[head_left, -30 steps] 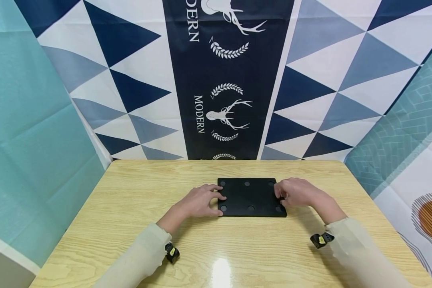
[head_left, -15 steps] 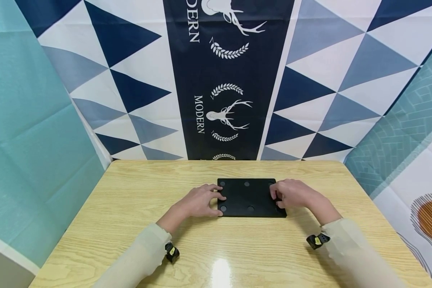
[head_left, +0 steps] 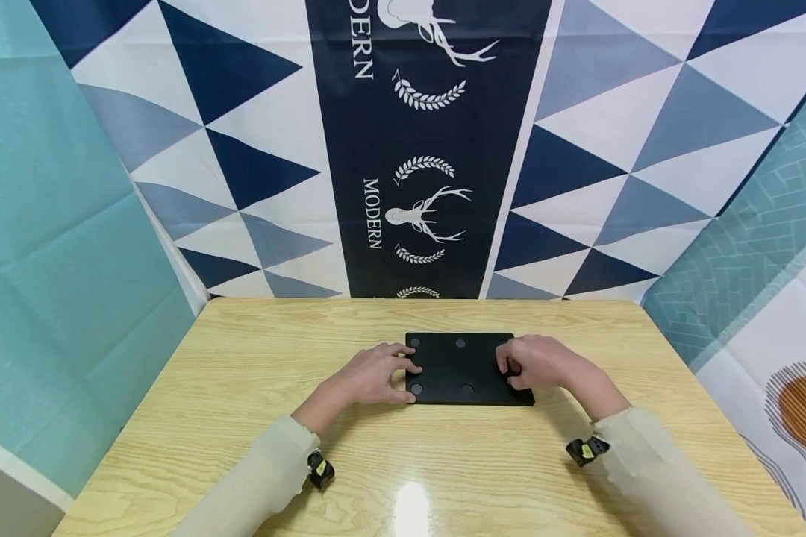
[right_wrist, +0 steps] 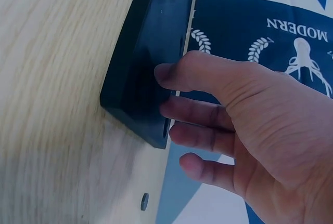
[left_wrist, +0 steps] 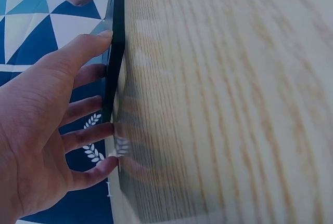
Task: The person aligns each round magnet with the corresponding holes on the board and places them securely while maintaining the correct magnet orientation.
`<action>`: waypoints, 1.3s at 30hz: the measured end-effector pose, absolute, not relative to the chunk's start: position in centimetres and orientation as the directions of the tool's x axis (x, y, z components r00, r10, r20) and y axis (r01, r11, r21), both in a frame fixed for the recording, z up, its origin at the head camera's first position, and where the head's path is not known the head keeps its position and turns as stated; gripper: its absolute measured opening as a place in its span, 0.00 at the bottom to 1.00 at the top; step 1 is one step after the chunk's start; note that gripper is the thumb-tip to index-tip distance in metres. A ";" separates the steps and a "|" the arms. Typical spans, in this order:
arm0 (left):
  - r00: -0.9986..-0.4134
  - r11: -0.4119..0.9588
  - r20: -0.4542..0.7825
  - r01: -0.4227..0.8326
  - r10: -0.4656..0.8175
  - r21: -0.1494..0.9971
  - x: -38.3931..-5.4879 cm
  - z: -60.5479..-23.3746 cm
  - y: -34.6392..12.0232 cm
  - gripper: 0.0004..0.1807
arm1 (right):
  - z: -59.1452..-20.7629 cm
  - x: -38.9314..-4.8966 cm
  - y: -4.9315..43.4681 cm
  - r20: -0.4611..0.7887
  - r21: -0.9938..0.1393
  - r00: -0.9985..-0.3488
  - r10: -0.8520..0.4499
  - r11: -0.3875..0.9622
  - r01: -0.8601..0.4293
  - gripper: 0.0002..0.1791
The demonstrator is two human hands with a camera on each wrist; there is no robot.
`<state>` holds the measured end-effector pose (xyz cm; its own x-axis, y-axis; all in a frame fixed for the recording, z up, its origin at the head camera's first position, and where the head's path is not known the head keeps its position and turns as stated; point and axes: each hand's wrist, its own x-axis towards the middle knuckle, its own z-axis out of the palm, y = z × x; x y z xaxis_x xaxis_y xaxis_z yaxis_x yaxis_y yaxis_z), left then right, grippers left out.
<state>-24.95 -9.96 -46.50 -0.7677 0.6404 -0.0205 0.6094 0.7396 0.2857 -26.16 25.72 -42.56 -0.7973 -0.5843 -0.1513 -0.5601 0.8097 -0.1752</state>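
A flat black rectangular board (head_left: 457, 369) with round grey spots along its long sides lies on the table. My left hand (head_left: 375, 375) rests at its left end with fingers spread, the fingertips on the edge and the thumb at the near corner. Over the right end is my right hand (head_left: 539, 363), fingers bent, hiding part of that end and its spots. In the right wrist view the thumb (right_wrist: 174, 76) is against the dark face of the board, the other fingertips close to it. A gap shows between thumb and forefinger, with nothing visible in it.
The light wooden table (head_left: 275, 335) ends at a patterned cloth (head_left: 416, 149) hung behind it. A small dark disc (right_wrist: 144, 201) is on the table beyond the board's right end. Both sleeves (head_left: 262, 470) carry a small black wrist device (head_left: 320, 470).
My right hand has slid left along the board from its right edge, covering more of the right end. My left hand and the board have stayed in place.
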 end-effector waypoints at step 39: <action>-0.775 0.746 -0.033 0.594 0.631 0.299 -25.0 -46.5 -9.9 0.28 | -42.3 -25.3 22.0 -0.050 -0.139 -0.724 -0.688 0.723 -0.677 0.11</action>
<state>-25.01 -9.88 -46.54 -0.7752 0.6308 -0.0335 0.5944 0.7464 0.2993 -25.28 22.01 -42.33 -0.7239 -0.6881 -0.0499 -0.6772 0.7225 -0.1389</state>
